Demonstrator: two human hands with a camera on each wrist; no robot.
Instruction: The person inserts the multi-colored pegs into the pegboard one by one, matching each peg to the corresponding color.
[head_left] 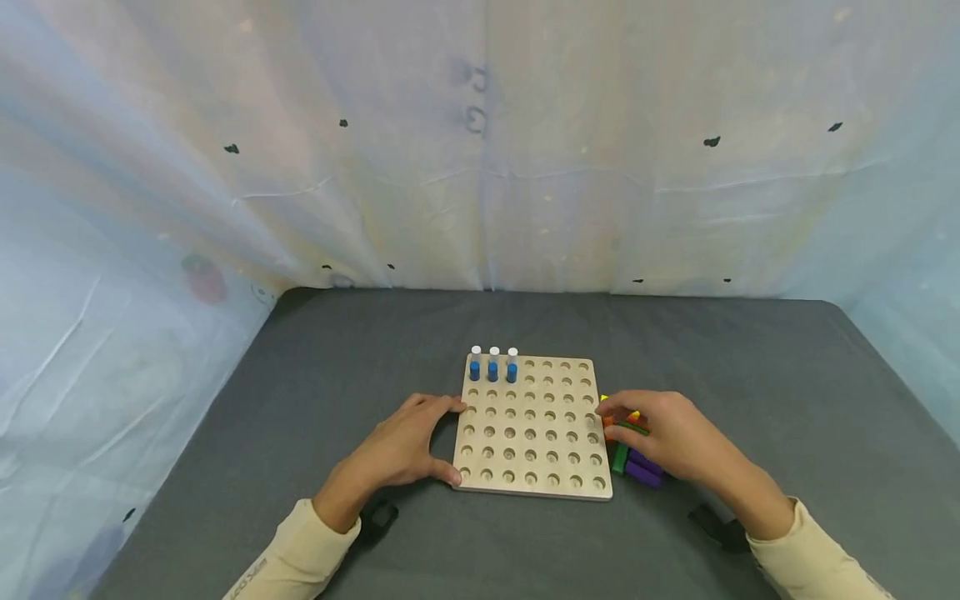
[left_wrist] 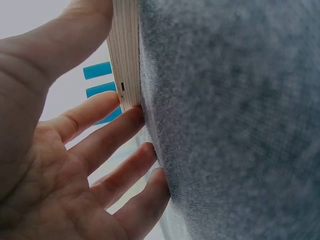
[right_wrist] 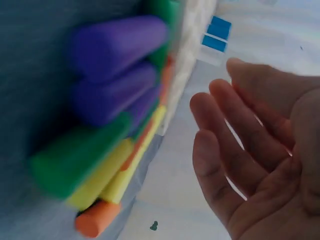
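Your left hand (head_left: 396, 443), fingers spread, touches the holed board (head_left: 540, 425); your right hand (head_left: 669, 433), fingers apart, hovers by loose pegs (head_left: 643, 473) (purple, green, yellow, orange).

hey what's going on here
A person has their left hand against the left edge of a holed wooden board. Three white pegs and three blue pegs stand in its far left corner. The right hand, holding nothing, hovers by a pile of coloured pegs beside the board's right edge. Most holes are unfilled.
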